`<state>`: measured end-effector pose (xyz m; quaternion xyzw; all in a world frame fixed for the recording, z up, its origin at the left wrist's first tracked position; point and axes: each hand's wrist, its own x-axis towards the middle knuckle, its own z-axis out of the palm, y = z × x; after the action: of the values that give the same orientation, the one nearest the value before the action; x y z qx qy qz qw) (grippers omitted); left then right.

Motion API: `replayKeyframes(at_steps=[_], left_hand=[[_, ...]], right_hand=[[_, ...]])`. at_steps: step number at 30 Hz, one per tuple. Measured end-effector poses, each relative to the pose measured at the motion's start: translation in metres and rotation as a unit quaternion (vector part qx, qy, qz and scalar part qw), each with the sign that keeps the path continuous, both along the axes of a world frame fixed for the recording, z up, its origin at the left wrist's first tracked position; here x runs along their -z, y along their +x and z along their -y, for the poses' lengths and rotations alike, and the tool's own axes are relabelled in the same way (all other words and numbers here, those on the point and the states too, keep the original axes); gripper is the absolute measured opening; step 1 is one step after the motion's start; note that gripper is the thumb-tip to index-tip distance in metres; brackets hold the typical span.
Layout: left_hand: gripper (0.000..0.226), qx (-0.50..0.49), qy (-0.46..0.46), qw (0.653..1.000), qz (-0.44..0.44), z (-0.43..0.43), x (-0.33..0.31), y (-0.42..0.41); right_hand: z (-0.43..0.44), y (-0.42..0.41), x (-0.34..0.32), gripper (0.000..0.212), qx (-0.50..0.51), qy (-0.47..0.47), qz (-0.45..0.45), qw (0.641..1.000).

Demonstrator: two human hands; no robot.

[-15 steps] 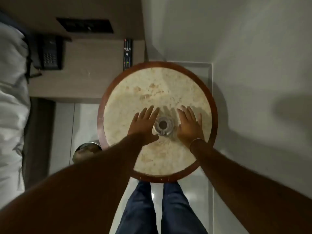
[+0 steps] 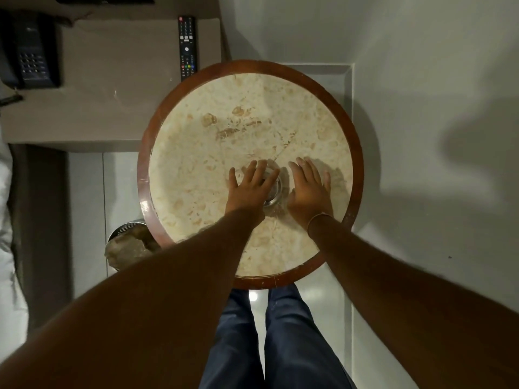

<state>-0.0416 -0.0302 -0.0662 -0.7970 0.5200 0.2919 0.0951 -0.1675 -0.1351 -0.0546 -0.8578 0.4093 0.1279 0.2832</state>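
Head view: my left hand lies flat, fingers straight over the glass dish near the centre of the table; my right hand lies flat just beside the dish at 3 o'clock. A remote sits past the rim at 11 o'clock and a bin at 8, with open tabletop toward 12.

Dim, warm light — soft shadows fall right on the wall, edges bend, forearms blur.
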Motion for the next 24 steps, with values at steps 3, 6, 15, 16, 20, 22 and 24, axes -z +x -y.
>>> replayKeyframes(at_steps=[3, 6, 15, 16, 20, 22, 24], left_hand=[[0.106, -0.022, -0.026, 0.999, -0.015, 0.003, 0.000, 0.001], [0.106, -0.027, -0.056, 0.998, -0.032, 0.006, 0.001, -0.001], [0.106, -0.111, -0.126, 0.980, -0.102, 0.012, -0.041, -0.014], [0.106, -0.112, -0.138, 0.978, -0.111, 0.012, -0.049, -0.016], [0.105, -0.116, -0.161, 0.972, -0.129, 0.009, -0.077, -0.020], [0.103, -0.128, -0.172, 0.967, -0.137, 0.006, -0.088, -0.020], [0.103, -0.139, -0.182, 0.963, -0.144, 0.003, -0.094, -0.021]], right_hand=[[-0.003, -0.004, 0.001, 0.076, 0.011, 0.015, -0.002, 1.000], [-0.004, -0.010, 0.001, 0.069, 0.025, 0.025, 0.014, 0.999], [-0.011, 0.002, -0.016, 0.032, 0.469, 0.392, 0.147, 0.778], [-0.011, 0.002, -0.019, 0.039, 0.501, 0.472, 0.155, 0.708], [-0.008, -0.004, -0.028, 0.061, 0.498, 0.650, 0.209, 0.535], [-0.006, -0.002, -0.031, 0.060, 0.489, 0.670, 0.211, 0.518], [-0.004, -0.003, -0.030, 0.058, 0.483, 0.674, 0.202, 0.521]])
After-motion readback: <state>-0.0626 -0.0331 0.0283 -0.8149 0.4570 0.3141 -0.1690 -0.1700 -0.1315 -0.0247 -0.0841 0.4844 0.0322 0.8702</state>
